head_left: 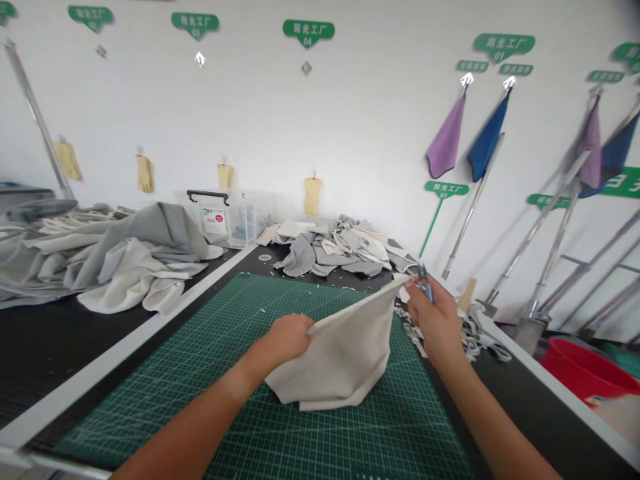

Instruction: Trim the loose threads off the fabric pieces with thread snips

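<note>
A pale grey-beige piece of fabric is stretched between my two hands above the green cutting mat, its lower edge resting on the mat. My left hand is closed on the fabric's left upper edge. At the opposite upper corner, my right hand pinches the fabric with thumb and fingers. The same hand also holds small blue-handled snips, their metal points upward. Part of the snips is hidden by the fingers.
Fabric scraps are heaped behind the mat, with larger grey cloths at left. A clear plastic box stands at the back. Trimmings lie on the right, and a red bucket is beyond the table edge.
</note>
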The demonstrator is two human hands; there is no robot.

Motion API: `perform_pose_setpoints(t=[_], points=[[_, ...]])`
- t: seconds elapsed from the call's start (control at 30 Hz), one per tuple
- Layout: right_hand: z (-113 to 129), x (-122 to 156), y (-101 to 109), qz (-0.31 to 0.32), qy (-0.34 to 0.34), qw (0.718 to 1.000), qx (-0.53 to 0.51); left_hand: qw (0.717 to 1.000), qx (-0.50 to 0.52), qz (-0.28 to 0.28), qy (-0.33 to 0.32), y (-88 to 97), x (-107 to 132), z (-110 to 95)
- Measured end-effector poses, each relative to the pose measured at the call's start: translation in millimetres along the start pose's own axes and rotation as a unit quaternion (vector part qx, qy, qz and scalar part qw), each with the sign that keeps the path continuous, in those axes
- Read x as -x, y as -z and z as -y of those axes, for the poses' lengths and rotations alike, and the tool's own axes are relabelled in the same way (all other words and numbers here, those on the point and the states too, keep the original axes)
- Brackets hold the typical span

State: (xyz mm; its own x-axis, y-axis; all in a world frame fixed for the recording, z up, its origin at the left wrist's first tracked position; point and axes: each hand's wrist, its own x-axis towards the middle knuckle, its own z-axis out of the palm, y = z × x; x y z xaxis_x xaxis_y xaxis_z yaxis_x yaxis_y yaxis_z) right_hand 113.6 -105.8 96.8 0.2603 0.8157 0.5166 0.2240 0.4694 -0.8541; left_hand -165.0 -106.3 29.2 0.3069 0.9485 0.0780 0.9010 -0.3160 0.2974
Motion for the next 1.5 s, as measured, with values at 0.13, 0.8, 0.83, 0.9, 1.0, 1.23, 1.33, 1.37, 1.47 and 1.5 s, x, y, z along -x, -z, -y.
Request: perform_pose_setpoints(t=[0.13, 0.8, 0.83, 0.9, 1.0, 1.23, 1.33, 1.37, 1.47, 1.5], points=[[25, -17, 12, -0.039, 0.024, 0.995, -0.086, 0.999, -0.004, -0.025, 0.026, 16.9, 4, 14], [91, -35, 65, -0.054, 0.073, 0.982, -0.164, 0.813, 0.533, -0.236, -0.017, 128.5, 60, 24], [88, -34, 66, -0.043, 0.056, 0.984, -0.161, 0.814, 0.531, -0.234, -0.015, 127.9, 60, 24], [81, -32, 67, -0.018, 0.015, 0.989, -0.144, 0.822, 0.525, -0.220, -0.010, 124.5, 57, 26], [67, -33, 67, 0.019, -0.031, 0.993, -0.111, 0.831, 0.518, -0.205, -0.006, 116.7, 50, 29], [53, -37, 76, 0.028, -0.058, 0.988, -0.138, 0.789, 0.574, -0.217, -0.026, 110.9, 34, 27], [54, -30, 82, 0.038, -0.078, 0.988, -0.128, 0.781, 0.583, -0.222, -0.037, 108.5, 31, 26], [52, -27, 84, 0.046, -0.090, 0.987, -0.122, 0.784, 0.581, -0.217, -0.035, 106.2, 30, 26], [34, -22, 89, 0.065, -0.141, 0.984, -0.091, 0.796, 0.573, -0.193, -0.031, 94.9, 26, 28], [24, -21, 90, 0.069, -0.158, 0.982, -0.078, 0.798, 0.573, -0.185, -0.029, 90.2, 25, 28]])
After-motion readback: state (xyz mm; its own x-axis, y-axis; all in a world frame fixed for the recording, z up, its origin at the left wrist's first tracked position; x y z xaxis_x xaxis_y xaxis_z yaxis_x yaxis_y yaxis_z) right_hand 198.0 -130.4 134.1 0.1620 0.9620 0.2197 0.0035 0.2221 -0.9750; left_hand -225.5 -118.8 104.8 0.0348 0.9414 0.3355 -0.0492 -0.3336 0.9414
